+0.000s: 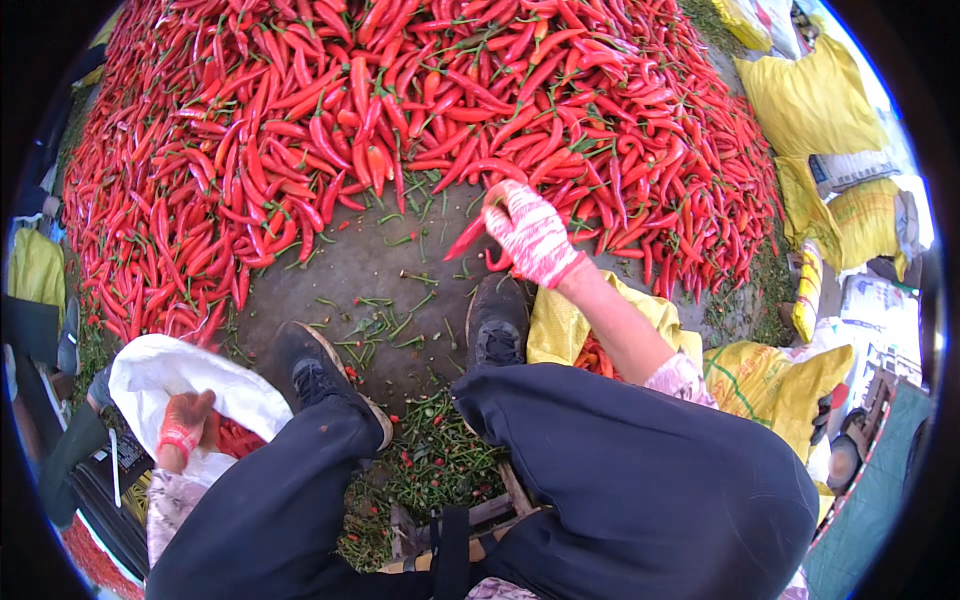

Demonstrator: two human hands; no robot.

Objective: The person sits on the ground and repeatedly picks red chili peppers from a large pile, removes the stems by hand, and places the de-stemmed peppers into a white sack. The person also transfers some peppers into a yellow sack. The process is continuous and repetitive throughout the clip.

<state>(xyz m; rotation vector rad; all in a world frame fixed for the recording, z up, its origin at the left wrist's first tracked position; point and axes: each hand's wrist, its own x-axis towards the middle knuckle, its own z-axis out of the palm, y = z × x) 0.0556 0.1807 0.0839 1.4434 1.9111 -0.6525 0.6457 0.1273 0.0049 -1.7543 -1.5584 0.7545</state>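
My right hand (529,232), in a pink-and-white knit glove, is at the front edge of a large heap of red chili peppers (420,97). Its fingers are closed on a red chili pepper (466,238) that points down to the left. My left hand (185,424), in a pinkish glove, is at the mouth of a white woven sack (206,379) that has red peppers inside. Its fingertips are partly hidden, so what it holds cannot be told. A yellow woven sack (559,322) with red peppers in it stands under my right forearm.
Cut green stems (386,322) are scattered on the ground, with a thicker pile (439,457) between my shoes. Yellow sacks (814,97) stand along the right. At the left edge are parts of other people and a yellow-green sack (36,266). A wooden frame (491,514) lies below my legs.
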